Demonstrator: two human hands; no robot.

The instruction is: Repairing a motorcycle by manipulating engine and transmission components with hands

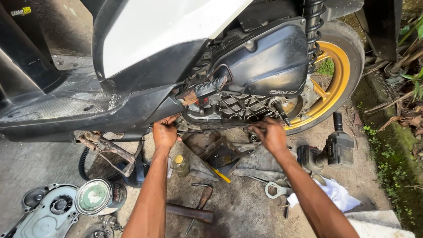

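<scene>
Both of your hands reach under the black ribbed engine case (pixel 246 108) of the white-and-black scooter (pixel 154 39) with its gold rear wheel (pixel 337 81): your left hand (pixel 165 132) is curled against the case's lower front edge, your right hand (pixel 271 134) pinched at its underside, though what either grips is hidden. On the concrete floor (pixel 246 207) below lie a wooden-handled hammer (pixel 189 212), a steel ring spanner (pixel 276 190) and a black cordless impact wrench (pixel 330 150).

Dirty concrete floor (pixel 246 211): silver ring spanner (pixel 274 190) at 5 o'clock, rusty wooden-handled hammer (pixel 190 213) at 6, grey round engine cover (pixel 48 211) at 8.
</scene>
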